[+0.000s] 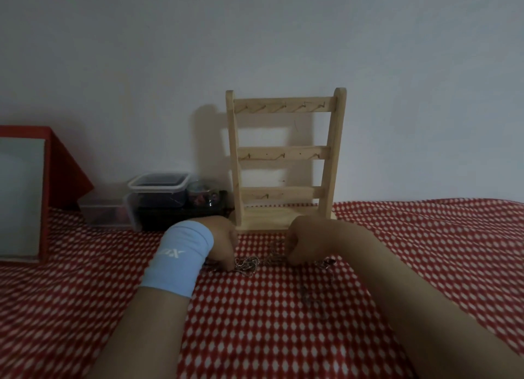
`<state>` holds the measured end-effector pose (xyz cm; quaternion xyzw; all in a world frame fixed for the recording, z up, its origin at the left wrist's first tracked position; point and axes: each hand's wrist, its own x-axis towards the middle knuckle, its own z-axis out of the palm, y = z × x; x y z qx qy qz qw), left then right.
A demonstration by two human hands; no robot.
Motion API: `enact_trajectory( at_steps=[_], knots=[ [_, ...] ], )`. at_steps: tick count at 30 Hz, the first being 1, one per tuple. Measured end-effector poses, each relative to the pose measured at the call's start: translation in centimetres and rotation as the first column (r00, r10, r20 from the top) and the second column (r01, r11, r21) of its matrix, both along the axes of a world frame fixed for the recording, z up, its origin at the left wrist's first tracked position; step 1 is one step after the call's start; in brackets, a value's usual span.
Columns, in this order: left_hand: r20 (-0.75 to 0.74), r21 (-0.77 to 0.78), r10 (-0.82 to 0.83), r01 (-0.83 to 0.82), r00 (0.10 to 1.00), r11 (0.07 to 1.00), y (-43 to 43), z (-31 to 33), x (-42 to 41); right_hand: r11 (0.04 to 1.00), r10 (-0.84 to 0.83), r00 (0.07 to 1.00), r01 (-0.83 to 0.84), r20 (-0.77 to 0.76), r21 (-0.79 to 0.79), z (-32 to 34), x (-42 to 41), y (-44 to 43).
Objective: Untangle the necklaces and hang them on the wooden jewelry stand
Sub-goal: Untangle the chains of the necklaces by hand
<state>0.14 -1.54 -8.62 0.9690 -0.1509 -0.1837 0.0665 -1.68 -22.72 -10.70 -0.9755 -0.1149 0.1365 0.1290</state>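
Wall (397,52): plain, pale grey-white, unmarked, filling the upper half of the view. Cloth (283,336): red with a regular pattern of small white diamonds, lightly creased, covering the whole surface up to the wall. Red box (62,163): far left, slanted side, with a pale grey panel (21,197) on its front. Clear tub (158,180): lidded, dark contents, stacked above a dark tray (170,218). Low clear box (105,212): just left of the tray. Round jar (202,193): beside the tub, contents unclear. Light: dim, even.
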Motion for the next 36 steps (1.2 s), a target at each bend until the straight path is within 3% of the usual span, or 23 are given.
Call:
enact_trajectory(
  at_steps=[3, 7, 10, 14, 17, 20, 25, 29, 32, 36],
  knots=[
    [0.039, -0.207, -0.094, 0.1, 0.995, 0.973, -1.5, -0.5, -0.3, 1.0, 0.024, 1.0, -0.024, 0.012, -0.008, 0.0, 0.0, 0.3],
    [0.039, -0.14, -0.15, 0.154, 0.988, 0.978, -2.9, -1.9, -0.6, 0.999, 0.046, 0.997, -0.047, 0.067, -0.001, -0.4, 0.1, 0.9],
    [0.04, -0.206, -0.153, 0.158, 0.987, 0.966, -2.3, -2.2, -0.2, 0.997, 0.074, 0.997, -0.075, 0.013, 0.031, -0.2, -0.1, 0.8],
    [0.018, -0.351, -0.132, 0.13, 0.991, 0.927, -1.1, -2.0, 0.3, 0.97, 0.022, 0.999, -0.029, 0.031, 0.24, 0.2, -0.1, 0.5],
    [-0.078, -0.498, -0.103, 0.051, 0.992, 0.866, -0.4, -2.0, 0.4, 0.891, -0.002, 1.0, 0.0, 0.003, 0.453, 0.3, -0.2, 0.2],
    [-0.124, -0.604, -0.056, -0.03, 0.991, 0.797, -0.2, -2.0, 0.5, 0.83, 0.008, 0.998, 0.024, -0.055, 0.558, -0.1, -0.2, 0.2],
    [-0.078, -0.674, -0.053, -0.014, 0.996, 0.738, 0.2, -1.6, 0.4, 0.792, 0.057, 0.987, 0.049, -0.153, 0.609, 0.3, -0.4, 0.0],
    [-0.033, -0.669, -0.118, 0.066, 0.993, 0.741, 0.3, -1.1, 0.3, 0.752, -0.014, 1.0, 0.0, 0.015, 0.659, -0.1, -0.1, 0.8],
    [-0.01, -0.684, -0.13, 0.088, 0.991, 0.724, 0.4, -1.0, 0.3, 0.671, 0.12, 0.99, -0.025, -0.075, 0.741, -0.4, -0.1, 1.2],
    [-0.061, -0.746, -0.097, 0.019, 0.993, 0.665, 0.7, -0.5, 0.3, 0.718, 0.053, 0.999, -0.046, 0.011, 0.695, -0.6, 0.1, 1.3]
  ],
)
